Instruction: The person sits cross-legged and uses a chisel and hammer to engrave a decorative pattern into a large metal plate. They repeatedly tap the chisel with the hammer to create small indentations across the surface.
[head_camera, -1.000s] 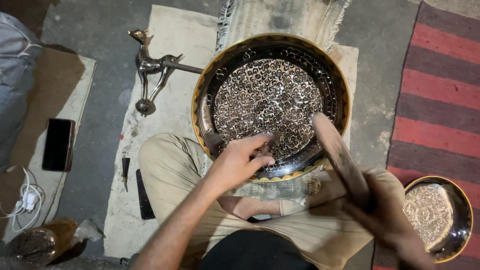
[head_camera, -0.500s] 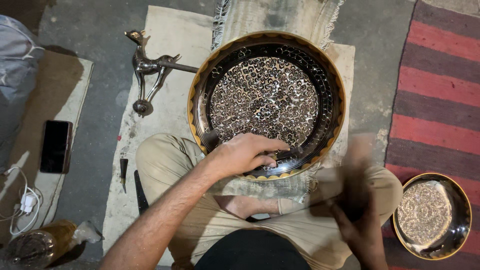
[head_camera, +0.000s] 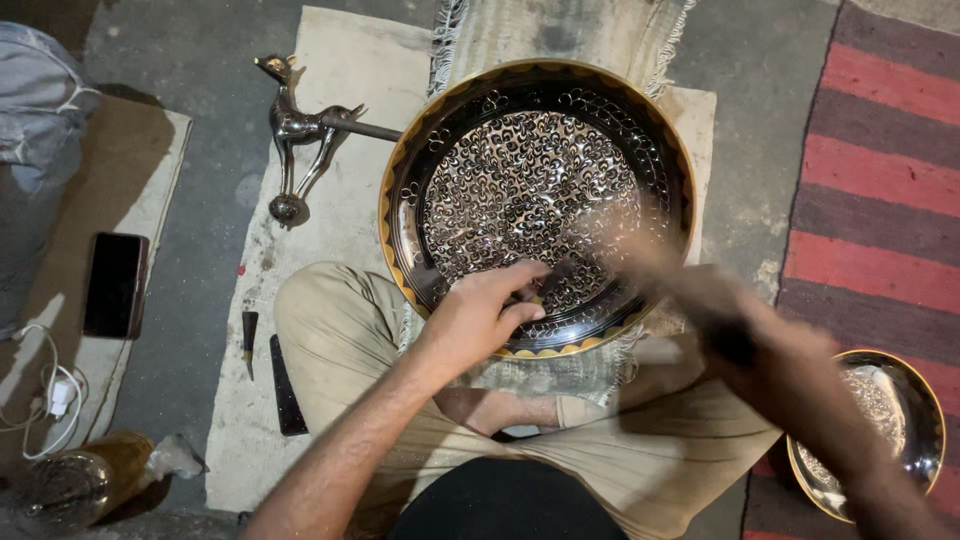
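Note:
A large round metal plate (head_camera: 640, 150) with a gold rim and dense engraved patterning rests on a fringed cloth against my crossed legs. My left hand (head_camera: 480, 315) presses on the plate's near edge, fingers pinched around a thin dark chisel (head_camera: 548, 288) whose tip touches the engraved surface. My right hand (head_camera: 765, 345) is blurred with motion at the plate's lower right. It grips a wooden mallet (head_camera: 630, 255), also blurred, whose head is over the plate close to the chisel.
A metal deer figurine (head_camera: 300, 130) lies on the cloth to the left. A black phone (head_camera: 115, 285) and a white charger cable (head_camera: 45, 390) lie farther left. Two small dark tools (head_camera: 248, 335) sit by my left knee. A smaller engraved bowl (head_camera: 905, 400) sits on the red striped rug (head_camera: 880, 200).
The right hand held the mallet raised over the plate's right side, drew back toward my lap, and has now swung down toward the chisel. The left hand stays on the chisel.

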